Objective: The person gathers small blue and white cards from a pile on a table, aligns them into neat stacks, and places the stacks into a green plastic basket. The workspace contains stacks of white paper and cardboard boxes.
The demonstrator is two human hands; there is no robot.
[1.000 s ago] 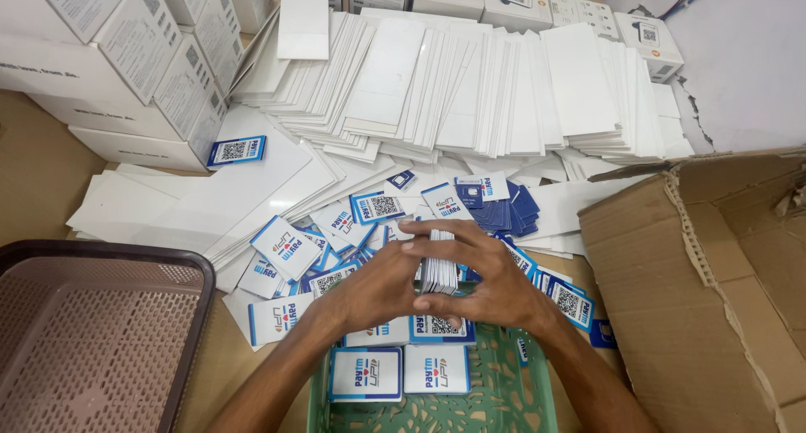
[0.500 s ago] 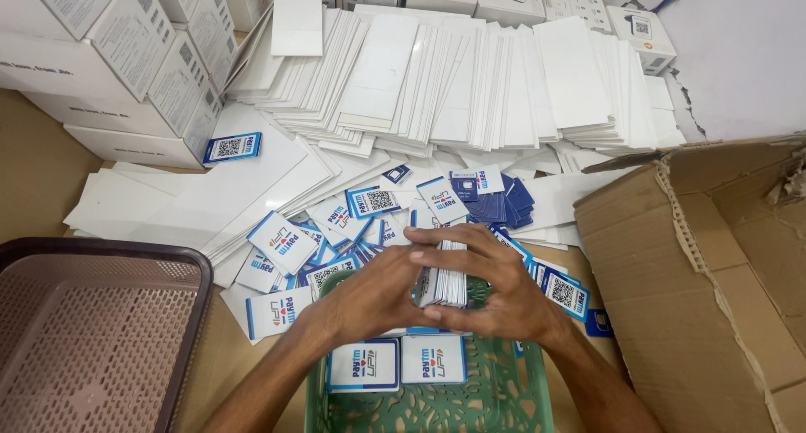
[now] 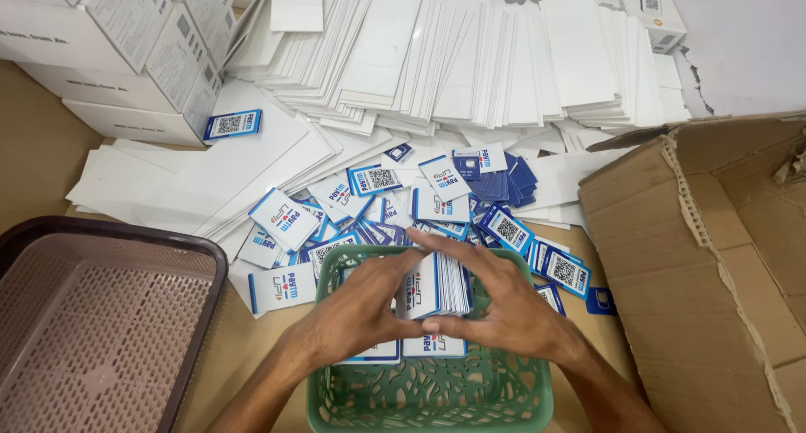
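Looking down from the head camera, both hands meet over a green plastic basket. Left hand and right hand curl their fingers around 1 upright stack of blue-and-white cards, squaring its edges. At least 2 cards, possibly small stacks, already lie flat in the basket below. Many loose cards remain scattered at 12 o'clock. A brown mesh tray sits at 9 o'clock, a cardboard box at 3 o'clock.

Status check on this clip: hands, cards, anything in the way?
Left hand and right hand both clamped on stack of cards. Stack held over green basket. Loose cards beyond; nothing blocking.
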